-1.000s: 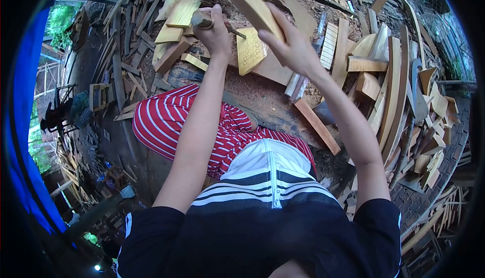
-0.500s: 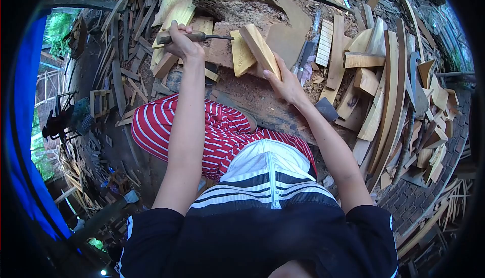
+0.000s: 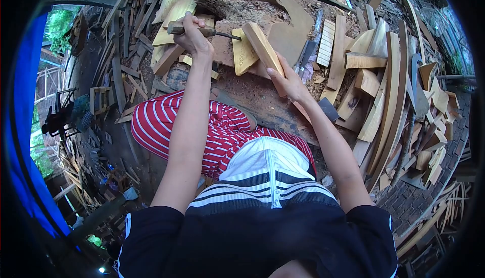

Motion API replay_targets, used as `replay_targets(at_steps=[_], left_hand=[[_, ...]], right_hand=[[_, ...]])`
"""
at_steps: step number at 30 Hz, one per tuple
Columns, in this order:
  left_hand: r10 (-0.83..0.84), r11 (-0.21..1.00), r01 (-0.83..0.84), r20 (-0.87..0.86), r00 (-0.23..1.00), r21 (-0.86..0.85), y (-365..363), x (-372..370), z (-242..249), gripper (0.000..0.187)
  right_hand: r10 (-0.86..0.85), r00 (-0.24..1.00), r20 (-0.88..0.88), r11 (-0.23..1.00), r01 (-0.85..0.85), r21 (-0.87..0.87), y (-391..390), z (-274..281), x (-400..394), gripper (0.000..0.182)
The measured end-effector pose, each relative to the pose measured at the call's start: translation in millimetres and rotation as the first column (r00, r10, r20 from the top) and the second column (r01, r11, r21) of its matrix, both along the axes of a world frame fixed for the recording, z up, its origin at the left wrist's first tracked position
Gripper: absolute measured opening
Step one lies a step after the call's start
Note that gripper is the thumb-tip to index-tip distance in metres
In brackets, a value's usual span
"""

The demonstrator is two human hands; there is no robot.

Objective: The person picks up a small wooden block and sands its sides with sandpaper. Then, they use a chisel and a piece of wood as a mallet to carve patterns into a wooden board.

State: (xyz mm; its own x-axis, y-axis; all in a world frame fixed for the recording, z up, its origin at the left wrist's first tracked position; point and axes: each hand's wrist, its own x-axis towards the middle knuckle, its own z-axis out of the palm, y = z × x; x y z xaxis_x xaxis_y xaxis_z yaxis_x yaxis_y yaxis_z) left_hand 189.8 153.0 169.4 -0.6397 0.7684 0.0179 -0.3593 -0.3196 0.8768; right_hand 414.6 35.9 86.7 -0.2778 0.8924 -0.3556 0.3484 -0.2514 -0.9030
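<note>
My left hand [image 3: 194,34] is wrapped round the wooden handle of a carving tool with a thin metal shaft [image 3: 226,34]. Its tip overlaps the left edge of a flat yellow wooden piece [image 3: 243,56], which bears a row of small carved or drawn marks. My right hand [image 3: 289,82] grips the lower end of a squared wooden block [image 3: 261,45]. The block slants up and to the left, partly covering the yellow piece. Beneath both lies a worn, hollowed wooden work surface [image 3: 247,93].
Bladed tools [image 3: 306,55] and a pale slatted strip [image 3: 326,42] lie right of the block. Wooden offcuts [image 3: 369,81] and long curved boards [image 3: 388,111] crowd the right side. Yellow boards [image 3: 178,5] sit beyond my left hand. A dark square piece [image 3: 328,110] lies beside my right forearm.
My left hand has moved right with the carving tool, bringing its tip over the yellow piece's edge. The block in my right hand has shifted slightly to the right.
</note>
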Motion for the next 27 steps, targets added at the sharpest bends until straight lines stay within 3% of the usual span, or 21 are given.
replay_targets(at_steps=[3,6,8,9,11,13,14,15,16,17,18,19,20,21,23,24,26,27], left_hand=[[-0.002,1.000,0.003,-0.063,0.998,0.014,0,8,4,0.019],[-0.027,0.998,0.037,-0.184,0.983,0.054,-1,24,9,0.020],[-0.039,0.999,0.037,-0.326,0.945,-0.013,-3,32,13,0.018],[-0.041,0.998,0.052,-0.353,0.935,0.023,-2,33,7,0.017],[-0.044,0.999,0.047,-0.435,0.899,-0.002,-1,37,0,0.019],[0.004,0.999,0.024,-0.571,0.821,0.041,-7,48,8,0.021],[0.053,0.997,-0.007,-0.665,0.745,0.072,7,35,-17,0.018],[-0.078,0.989,0.119,-0.360,0.930,0.093,7,35,-15,0.017],[-0.228,0.962,0.227,-0.013,0.974,0.155,6,38,-13,0.016],[-0.136,0.970,0.184,-0.272,0.953,0.161,2,39,-12,0.015],[-0.029,0.974,0.139,-0.510,0.860,0.180,-2,41,-10,0.015],[-0.124,0.964,0.179,-0.263,0.957,0.195,-5,43,-10,0.022],[-0.133,0.962,0.189,-0.269,0.954,0.195,-5,42,-7,0.022],[-0.073,0.969,0.155,-0.379,0.922,0.192,-1,43,-2,0.026],[-0.018,0.986,0.117,-0.614,0.789,0.121,3,33,-21,0.035],[-0.118,0.993,0.107,-0.586,0.802,-0.053,-8,37,-9,0.036],[-0.152,0.981,0.189,-0.437,0.886,0.042,-6,42,-8,0.039],[-0.237,0.954,0.268,-0.206,0.949,0.136,-2,39,-24,0.039]], right_hand=[[0.005,1.000,0.007,0.999,-0.005,0.036,1,-4,0,0.072],[-0.019,0.989,-0.145,1.000,0.022,0.022,8,14,1,0.069],[-0.043,0.976,-0.215,0.956,-0.023,-0.293,31,58,1,0.064],[-0.063,0.954,-0.293,0.980,0.003,-0.201,41,73,-3,0.059],[-0.046,0.959,-0.280,0.982,0.095,0.162,55,132,-12,0.058],[-0.048,0.984,-0.172,0.773,0.146,0.618,68,178,-21,0.058],[-0.048,0.983,-0.176,0.771,0.148,0.620,75,190,-27,0.058],[0.128,0.945,-0.300,0.719,0.120,0.685,83,199,-33,0.068],[0.308,0.866,-0.394,0.656,0.106,0.747,88,202,-36,0.082],[0.013,0.986,-0.164,0.329,0.151,0.932,87,194,-36,0.061],[0.083,0.938,0.337,0.597,-0.317,0.737,88,197,-30,0.062],[0.053,0.912,0.407,0.573,-0.361,0.736,92,192,-32,0.063],[0.011,0.882,0.472,0.556,-0.398,0.730,97,186,-34,0.064],[-0.001,0.881,0.473,0.550,-0.394,0.736,102,195,-34,0.064],[-0.010,0.960,0.281,0.475,-0.243,0.846,96,212,-35,0.064],[-0.005,0.958,0.287,0.480,-0.250,0.841,92,213,-36,0.064],[0.038,0.999,-0.006,0.427,-0.010,0.904,85,214,-41,0.057],[0.003,0.980,0.200,0.481,-0.176,0.859,85,204,-41,0.060]])
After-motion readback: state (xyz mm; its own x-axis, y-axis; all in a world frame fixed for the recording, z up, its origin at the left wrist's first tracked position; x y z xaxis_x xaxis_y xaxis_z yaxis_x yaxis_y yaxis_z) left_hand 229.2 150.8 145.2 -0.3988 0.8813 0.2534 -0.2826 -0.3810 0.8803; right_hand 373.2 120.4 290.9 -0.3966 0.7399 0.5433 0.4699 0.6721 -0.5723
